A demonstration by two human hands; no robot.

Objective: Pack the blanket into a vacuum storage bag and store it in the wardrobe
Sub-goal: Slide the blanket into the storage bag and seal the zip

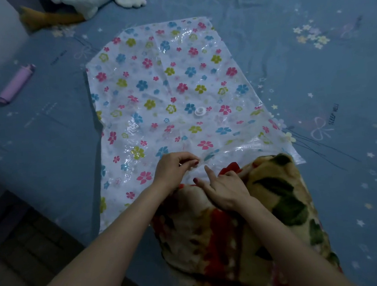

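Observation:
A clear vacuum storage bag (166, 87) printed with coloured flowers lies flat on the blue bed, its white round valve (199, 112) near the middle. A folded fleece blanket (243, 229) in cream, red and green lies at the bag's near end, its far edge at the bag's mouth. My left hand (174, 170) pinches the bag's upper plastic edge at the mouth. My right hand (223, 187) rests on top of the blanket with the index finger pointing at the opening.
A lilac hand pump (17, 83) lies on the bed at the left. A white and yellow plush toy (80, 6) sits at the far left corner. The blue bedsheet (326, 85) spreads to the right. The bed's edge and dark floor (31, 236) are at the near left.

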